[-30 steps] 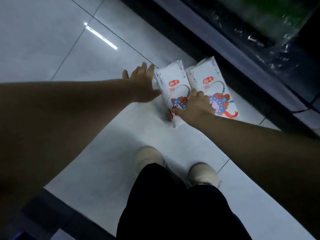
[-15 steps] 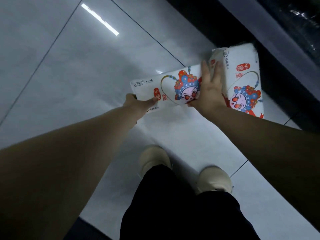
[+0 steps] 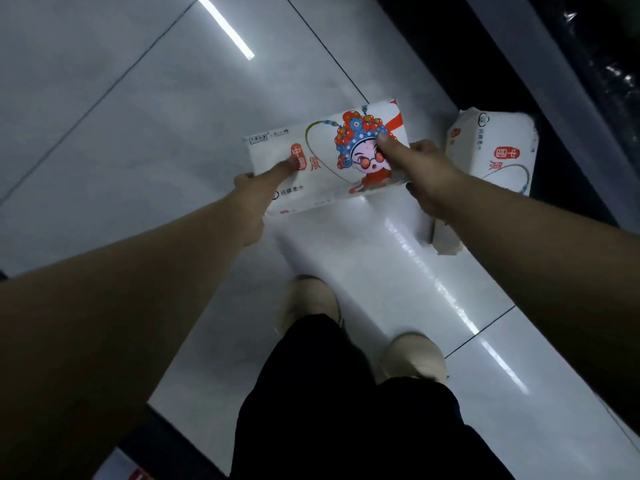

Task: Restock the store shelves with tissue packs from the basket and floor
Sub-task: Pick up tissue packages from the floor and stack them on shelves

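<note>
The left hand [image 3: 254, 192] and right hand [image 3: 420, 173] each grip an end of one pack [image 3: 325, 157], thumbs on its printed face; it seems to hang clear of the floor [image 3: 138, 133], though the dim view leaves that unsure. A second pack [image 3: 498, 150] lies by the shelf [image 3: 512, 57] base, just beside the right hand. Best keep the lift level and the squeeze light, so the soft wrap does not crumple.
</note>
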Available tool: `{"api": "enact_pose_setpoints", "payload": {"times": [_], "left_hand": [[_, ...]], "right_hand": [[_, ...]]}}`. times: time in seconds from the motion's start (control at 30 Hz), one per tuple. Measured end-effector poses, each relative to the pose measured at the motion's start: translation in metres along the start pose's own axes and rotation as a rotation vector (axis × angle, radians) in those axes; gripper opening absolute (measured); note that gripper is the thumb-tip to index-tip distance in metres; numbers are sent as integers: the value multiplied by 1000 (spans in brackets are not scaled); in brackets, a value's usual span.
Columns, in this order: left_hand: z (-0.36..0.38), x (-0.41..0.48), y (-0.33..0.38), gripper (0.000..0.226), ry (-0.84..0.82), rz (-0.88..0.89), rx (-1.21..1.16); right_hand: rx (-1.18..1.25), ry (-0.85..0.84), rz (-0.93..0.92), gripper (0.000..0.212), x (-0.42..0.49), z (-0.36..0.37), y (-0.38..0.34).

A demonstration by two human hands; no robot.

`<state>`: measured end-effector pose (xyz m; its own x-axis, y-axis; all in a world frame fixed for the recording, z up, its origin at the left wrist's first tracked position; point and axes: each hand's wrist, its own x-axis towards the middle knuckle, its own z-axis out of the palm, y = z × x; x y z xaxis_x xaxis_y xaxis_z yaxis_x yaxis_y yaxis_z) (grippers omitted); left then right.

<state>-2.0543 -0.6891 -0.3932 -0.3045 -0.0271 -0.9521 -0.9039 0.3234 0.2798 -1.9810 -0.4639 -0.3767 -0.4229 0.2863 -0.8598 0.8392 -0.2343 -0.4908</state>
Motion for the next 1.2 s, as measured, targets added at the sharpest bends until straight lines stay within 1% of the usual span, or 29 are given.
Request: {"api": "enact_pose_setpoints", "payload": {"times": [0.03, 0.07, 0.1, 0.17, 0.2, 0.3, 0.33, 0.37, 0.4, 0.43, 0.53, 0.57, 0.7, 0.83, 0.93, 0.97, 1.07, 1.2], "left_hand": [[-4, -11, 0, 125, 3, 3, -34], [-7, -27, 1, 126, 7, 3, -72], [-11, -48, 4, 124, 10, 15, -108], [-19, -89, 9, 114, 11, 38, -173], [-21, -105, 11, 109, 13, 47, -206], [-43, -157, 16, 104, 41, 101, -307], [-52, -177, 18, 99, 51, 118, -335], [-62, -198, 18, 90, 57, 142, -354], [-72, -222, 18, 79, 68, 166, -371], [-82, -248, 19, 75, 69, 194, -390], [-114, -338, 21, 93, 55, 304, -435], [-125, -372, 23, 94, 71, 323, -454], [-167, -489, 30, 83, 138, 359, -535], [-215, -575, 42, 66, 227, 419, -597], [-251, -633, 52, 82, 320, 498, -627], [-262, -652, 54, 83, 359, 530, -636], [-290, -704, 63, 80, 454, 628, -693], [-321, -762, 75, 81, 544, 734, -725]], "right_hand": [[-15, 7, -13, 116, -5, -1, -4], [-16, 7, -29, 119, -15, -1, -12], [-11, 2, -48, 112, -28, 1, -21], [-8, -15, -95, 86, -57, 8, -44], [-18, -28, -113, 77, -69, 11, -53], [-143, -133, -172, 48, -118, 18, -89], [-184, -172, -182, 40, -139, 20, -102], [-215, -206, -192, 37, -160, 22, -115], [-244, -236, -206, 37, -184, 24, -128], [-266, -261, -229, 39, -209, 26, -142], [-286, -321, -300, 40, -289, 35, -181], [-285, -346, -316, 39, -317, 39, -195], [-284, -386, -369, 36, -422, 64, -246], [-271, -430, -494, 45, -513, 103, -294], [-243, -484, -601, 52, -577, 135, -327], [-239, -504, -636, 51, -595, 145, -337], [-228, -548, -719, 43, -647, 172, -366], [-241, -598, -813, 46, -702, 199, -403]]}}
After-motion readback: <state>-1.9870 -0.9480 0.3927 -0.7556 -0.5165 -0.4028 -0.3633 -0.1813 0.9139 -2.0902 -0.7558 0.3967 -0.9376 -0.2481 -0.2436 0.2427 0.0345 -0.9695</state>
